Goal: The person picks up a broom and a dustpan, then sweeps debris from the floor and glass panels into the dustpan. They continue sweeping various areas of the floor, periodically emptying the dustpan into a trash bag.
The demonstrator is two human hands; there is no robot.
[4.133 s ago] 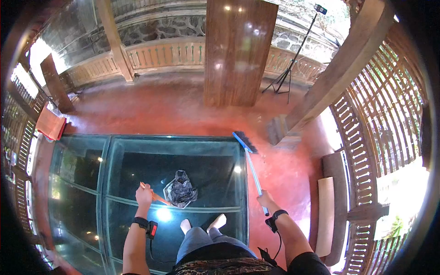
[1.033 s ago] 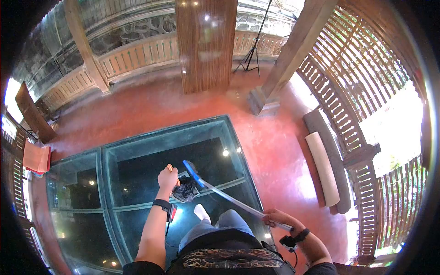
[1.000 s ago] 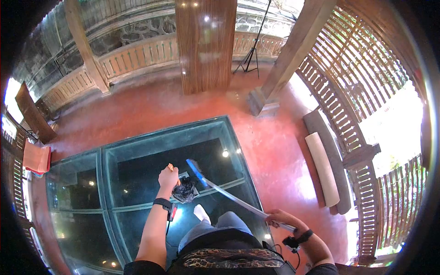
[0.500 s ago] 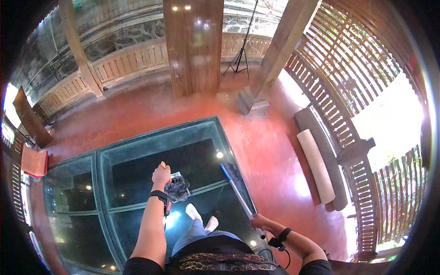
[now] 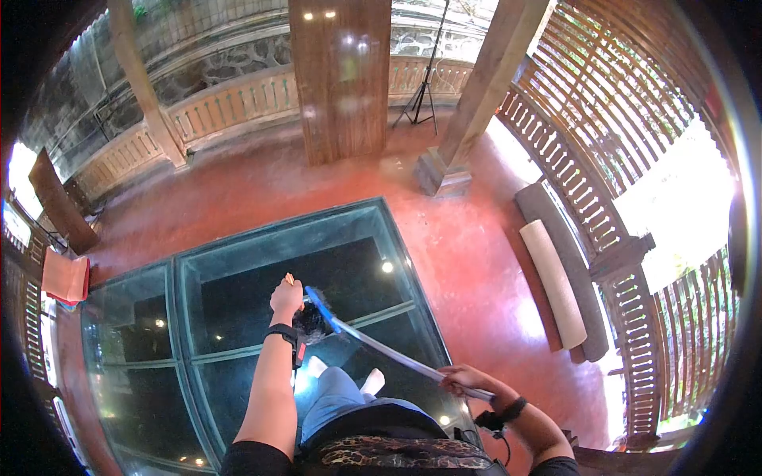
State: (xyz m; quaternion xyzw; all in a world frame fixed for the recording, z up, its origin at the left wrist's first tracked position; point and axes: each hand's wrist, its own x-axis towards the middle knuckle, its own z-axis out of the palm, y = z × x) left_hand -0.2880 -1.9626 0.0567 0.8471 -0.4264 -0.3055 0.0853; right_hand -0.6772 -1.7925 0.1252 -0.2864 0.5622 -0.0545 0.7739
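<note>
My left hand is closed, with a small tan end of something sticking out above the fingers. Just below and right of it is a dark, crumpled, glossy bundle; whether the hand holds it too I cannot make out. My right hand grips the lower part of a long pale pole with a blue end, which looks like a broom. That blue end lies beside my left hand and overlaps the dark bundle in view. Dark bristles near it are hard to make out.
Under my feet are framed glass panels set in a red floor. A rolled mat lies by the right railing. Ahead stand a wooden pillar, a post with a stone base and a black tripod.
The pole has swung left, bringing its blue end from the right edge of the glass over to the dark bundle by my left hand. My left hand has stayed nearly in place.
</note>
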